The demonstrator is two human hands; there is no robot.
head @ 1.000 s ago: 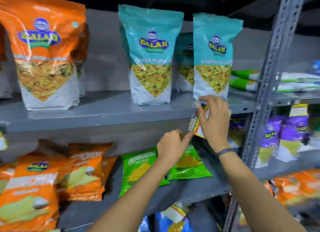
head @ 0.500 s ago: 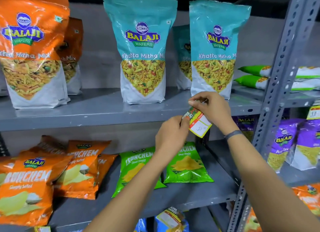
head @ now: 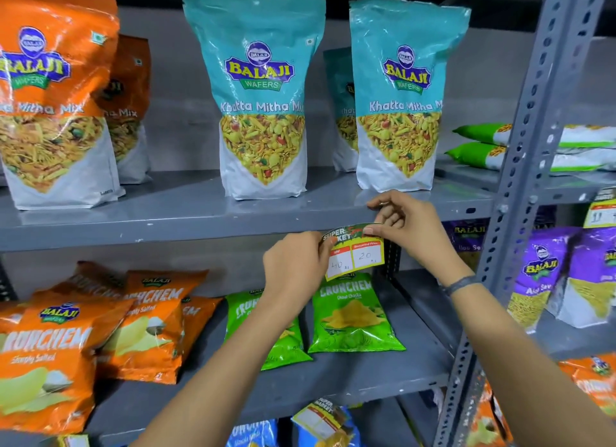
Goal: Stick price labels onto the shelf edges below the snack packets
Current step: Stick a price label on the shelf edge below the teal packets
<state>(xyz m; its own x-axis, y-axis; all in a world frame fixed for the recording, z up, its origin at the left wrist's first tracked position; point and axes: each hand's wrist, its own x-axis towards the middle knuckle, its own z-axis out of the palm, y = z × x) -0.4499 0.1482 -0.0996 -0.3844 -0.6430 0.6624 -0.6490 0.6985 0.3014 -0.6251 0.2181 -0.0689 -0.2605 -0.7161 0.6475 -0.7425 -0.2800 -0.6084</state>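
Both hands pinch one price label [head: 355, 250] against the front edge of the upper shelf [head: 166, 228]. The left hand [head: 296, 263] has its grip clenched on the label's left side; the right hand [head: 405, 225] grasps its top right corner between thumb and fingers. The label reads "Super Market", with 40 and 20 handwritten in its white boxes. Directly above the grip stands a teal Khatta Mitha Mix packet [head: 401, 96]; a second teal packet [head: 261, 96] stands up and to the left. Just below the grip lies a green Crunchem packet [head: 353, 316] on the lower shelf.
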